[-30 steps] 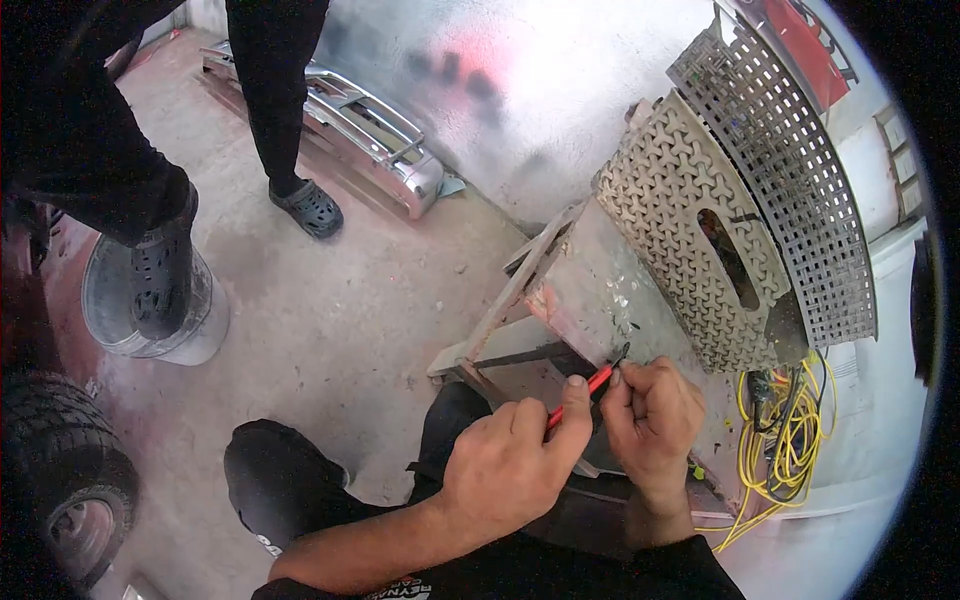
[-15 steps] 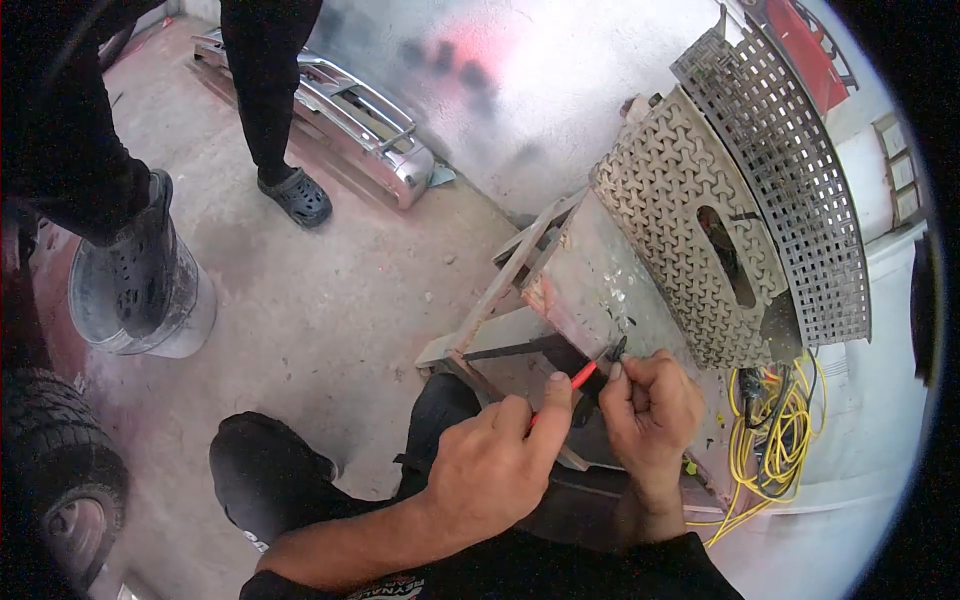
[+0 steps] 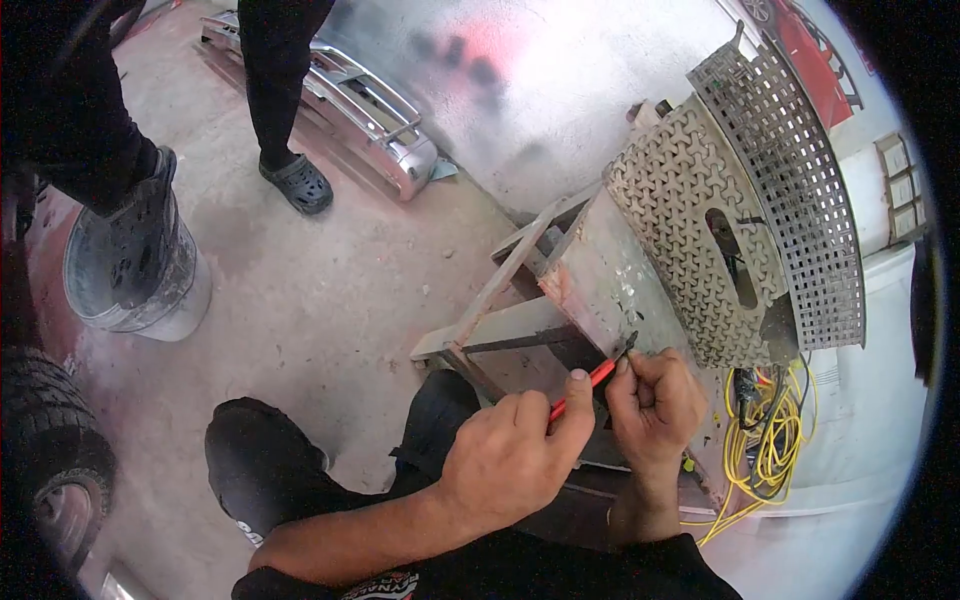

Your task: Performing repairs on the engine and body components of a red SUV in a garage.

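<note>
At a worn bench (image 3: 592, 275), left hand (image 3: 513, 450) gripping red tool (image 3: 602, 372), right hand (image 3: 656, 408) pinching small dark piece (image 3: 629, 343)

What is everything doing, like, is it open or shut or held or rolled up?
Left hand: closed around the red tool.
Red tool: held, pointing toward the right hand.
Right hand: fingers curled, seemingly pinching a small dark piece.
Yellow cord: loosely coiled.
Bucket: upright, no lid on.
Tyre: mounted on a wheel rim.

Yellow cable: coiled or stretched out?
Mostly coiled: the yellow cable is bunched in overlapping loops, with a stretch trailing off toward the lower left.
</note>
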Available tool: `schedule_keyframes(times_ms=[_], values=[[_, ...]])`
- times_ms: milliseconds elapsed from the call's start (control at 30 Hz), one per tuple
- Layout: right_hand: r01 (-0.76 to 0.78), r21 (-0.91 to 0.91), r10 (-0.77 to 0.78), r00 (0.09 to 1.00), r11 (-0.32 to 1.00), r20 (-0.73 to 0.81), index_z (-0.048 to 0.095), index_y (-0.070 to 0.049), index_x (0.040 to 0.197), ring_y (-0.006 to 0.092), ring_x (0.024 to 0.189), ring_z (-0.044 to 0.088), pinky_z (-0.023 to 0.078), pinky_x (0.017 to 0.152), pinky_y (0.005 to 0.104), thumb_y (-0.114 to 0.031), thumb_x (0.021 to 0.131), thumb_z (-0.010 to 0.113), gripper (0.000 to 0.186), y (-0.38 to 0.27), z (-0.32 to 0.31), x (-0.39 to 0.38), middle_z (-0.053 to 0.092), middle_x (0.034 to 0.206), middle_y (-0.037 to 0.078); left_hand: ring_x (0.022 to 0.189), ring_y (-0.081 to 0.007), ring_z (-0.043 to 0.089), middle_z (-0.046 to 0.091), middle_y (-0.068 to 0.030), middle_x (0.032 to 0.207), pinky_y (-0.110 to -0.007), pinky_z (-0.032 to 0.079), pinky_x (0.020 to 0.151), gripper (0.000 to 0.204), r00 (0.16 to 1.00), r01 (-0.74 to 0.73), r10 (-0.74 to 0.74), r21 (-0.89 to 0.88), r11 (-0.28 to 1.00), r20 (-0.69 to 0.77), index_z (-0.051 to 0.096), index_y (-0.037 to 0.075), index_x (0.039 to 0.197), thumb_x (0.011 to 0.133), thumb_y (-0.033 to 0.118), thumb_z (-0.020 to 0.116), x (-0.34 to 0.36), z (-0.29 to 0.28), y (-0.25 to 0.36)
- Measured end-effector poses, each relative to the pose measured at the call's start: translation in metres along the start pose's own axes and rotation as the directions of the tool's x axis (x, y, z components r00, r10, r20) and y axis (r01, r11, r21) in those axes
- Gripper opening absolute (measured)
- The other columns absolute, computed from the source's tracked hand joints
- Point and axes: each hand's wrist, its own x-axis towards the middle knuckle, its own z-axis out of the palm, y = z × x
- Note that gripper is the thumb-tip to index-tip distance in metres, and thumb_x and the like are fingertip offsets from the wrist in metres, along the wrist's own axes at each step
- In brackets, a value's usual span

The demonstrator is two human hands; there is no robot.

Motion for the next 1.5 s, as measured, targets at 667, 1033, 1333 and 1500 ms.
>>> schedule_keyframes(times_ms=[667, 1033, 1333, 1500], values=[[-0.010, 0.011, 0.010, 1.000, 1.000, 0.010, 0.064, -0.003, 0.091, 0.0207, 0.051, 0.052, 0.041, 0.048, 0.0347, 0.007, 0.075, 0.080, 0.025, 0.004, 0.001, 0.001, 0.053, 0.066, 0.006, 0.059, -0.0211, 0.055, 0.046, -0.0065, 0.074, -0.035, 0.047, 0.047, 0.050, 0.999, -0.034, 0.034, 0.050, 0.998, -0.003, 0.065, -0.005, 0.134, 0.088, 0.013, 0.065, 0.002, 0.002, -0.001], [-0.018, -0.018, 0.018, 1.000, 1.000, 0.026, 0.064, -0.005, 0.088, 0.0213, 0.050, 0.052, 0.041, 0.048, 0.0354, 0.006, 0.074, 0.081, 0.024, 0.003, -0.001, 0.002, 0.052, 0.064, 0.005, 0.063, -0.0246, 0.060, 0.051, -0.0095, 0.077, -0.037, 0.050, 0.051, 0.056, 0.997, 0.023, -0.018, -0.062, 0.998, 0.078, 0.061, -0.009, 0.137, 0.085, 0.010, 0.066, 0.000, 0.005, -0.007], [0.023, -0.026, -0.024, 0.999, 0.999, -0.041, 0.063, -0.005, 0.086, 0.0209, 0.048, 0.049, 0.038, 0.046, 0.0350, 0.006, 0.075, 0.081, 0.024, 0.005, 0.005, -0.005, 0.048, 0.061, 0.004, 0.062, -0.0232, 0.058, 0.049, -0.0083, 0.076, -0.036, 0.050, 0.050, 0.056, 0.999, -0.003, 0.004, -0.028, 1.000, 0.032, 0.062, -0.010, 0.136, 0.083, 0.008, 0.067, -0.005, 0.000, 0.000], [0.013, -0.040, -0.013, 1.000, 0.999, -0.014, 0.063, -0.005, 0.087, 0.0213, 0.048, 0.048, 0.038, 0.046, 0.0354, 0.007, 0.075, 0.081, 0.025, 0.003, 0.003, -0.004, 0.047, 0.061, 0.005, 0.062, -0.0221, 0.058, 0.048, -0.0076, 0.076, -0.034, 0.049, 0.049, 0.052, 1.000, -0.009, 0.009, 0.019, 1.000, 0.016, 0.063, -0.008, 0.135, 0.085, 0.009, 0.066, -0.004, 0.000, 0.000]])
